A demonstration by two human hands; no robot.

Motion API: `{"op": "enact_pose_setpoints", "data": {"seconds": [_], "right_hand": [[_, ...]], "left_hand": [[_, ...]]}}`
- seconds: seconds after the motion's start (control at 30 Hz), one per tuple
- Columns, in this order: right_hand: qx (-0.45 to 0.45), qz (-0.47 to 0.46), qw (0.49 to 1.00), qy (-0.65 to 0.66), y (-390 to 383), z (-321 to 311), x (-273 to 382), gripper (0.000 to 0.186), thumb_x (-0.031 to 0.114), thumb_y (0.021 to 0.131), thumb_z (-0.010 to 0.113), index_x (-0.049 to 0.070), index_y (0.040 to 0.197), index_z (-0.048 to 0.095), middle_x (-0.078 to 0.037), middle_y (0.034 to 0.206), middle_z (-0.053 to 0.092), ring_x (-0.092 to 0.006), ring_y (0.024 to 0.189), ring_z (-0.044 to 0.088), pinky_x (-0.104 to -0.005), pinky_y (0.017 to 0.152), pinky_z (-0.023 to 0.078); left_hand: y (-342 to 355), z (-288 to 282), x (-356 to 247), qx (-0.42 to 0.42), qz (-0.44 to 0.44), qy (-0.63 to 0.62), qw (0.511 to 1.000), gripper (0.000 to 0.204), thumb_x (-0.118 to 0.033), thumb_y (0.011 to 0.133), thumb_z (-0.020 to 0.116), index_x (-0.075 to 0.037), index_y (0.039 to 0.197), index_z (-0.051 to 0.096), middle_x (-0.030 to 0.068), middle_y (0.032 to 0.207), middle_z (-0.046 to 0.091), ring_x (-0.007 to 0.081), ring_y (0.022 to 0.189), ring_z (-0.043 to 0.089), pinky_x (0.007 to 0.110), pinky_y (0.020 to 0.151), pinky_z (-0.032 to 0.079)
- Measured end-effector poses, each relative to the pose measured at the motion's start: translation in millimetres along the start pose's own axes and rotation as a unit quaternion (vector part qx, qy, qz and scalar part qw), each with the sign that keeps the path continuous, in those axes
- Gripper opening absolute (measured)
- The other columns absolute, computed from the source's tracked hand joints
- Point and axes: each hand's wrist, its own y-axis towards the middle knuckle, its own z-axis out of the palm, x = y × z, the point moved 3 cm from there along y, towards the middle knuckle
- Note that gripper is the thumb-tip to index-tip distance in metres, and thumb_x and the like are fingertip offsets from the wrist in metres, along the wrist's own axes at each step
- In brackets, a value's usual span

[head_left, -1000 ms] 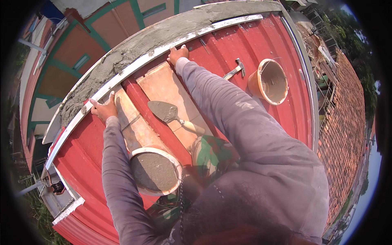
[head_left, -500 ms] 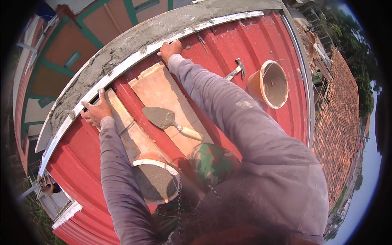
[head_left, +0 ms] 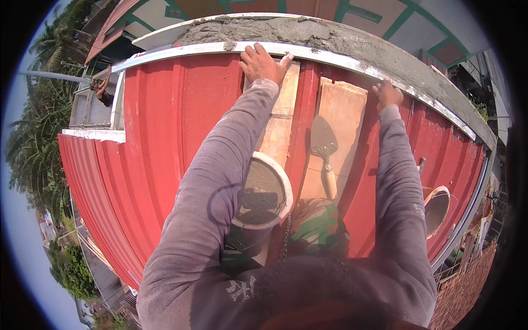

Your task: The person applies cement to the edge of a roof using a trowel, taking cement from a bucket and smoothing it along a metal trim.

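Where left grip (head_left: pixel 262 67) rests, pale bar (head_left: pixel 330 56) — seemingly underneath

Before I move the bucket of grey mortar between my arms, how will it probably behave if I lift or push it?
The bucket is likely heavy for its size, as mortar fills much of it. Its contents might slop out, since the surface looks wet and uncovered. Pushed, it could catch and tip, because the roof is ribbed.
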Motion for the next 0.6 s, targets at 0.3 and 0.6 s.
{"op": "enact_pose_setpoints", "data": {"seconds": [0.3,0.6], "right_hand": [[-0.021,-0.037,0.992,0.115,30.4,-12.5,-23.7,0.107,0.010,0.102,0.073,-0.010,0.167,-0.010,-0.031,0.140,0.058,-0.0423,0.116,0.071,-0.0439,0.079,0.070],[-0.055,-0.083,0.993,-0.066,15.3,2.2,2.0,0.048,0.015,0.098,0.079,-0.024,0.114,0.056,-0.024,0.096,0.072,-0.0251,0.070,0.075,-0.0347,0.055,0.066]], "left_hand": [[28.2,-5.1,40.0,-0.069,0.180,0.033,0.981,0.081,-0.078,0.091,0.068,-0.012,0.137,0.065,0.0125,0.137,0.061,0.0328,0.136,0.051,0.052,0.118,0.035],[41.7,15.4,56.9,-0.154,0.244,0.055,0.956,0.076,-0.076,0.084,0.077,-0.011,0.123,0.072,0.0109,0.120,0.067,0.0345,0.117,0.061,0.050,0.104,0.049]]}}
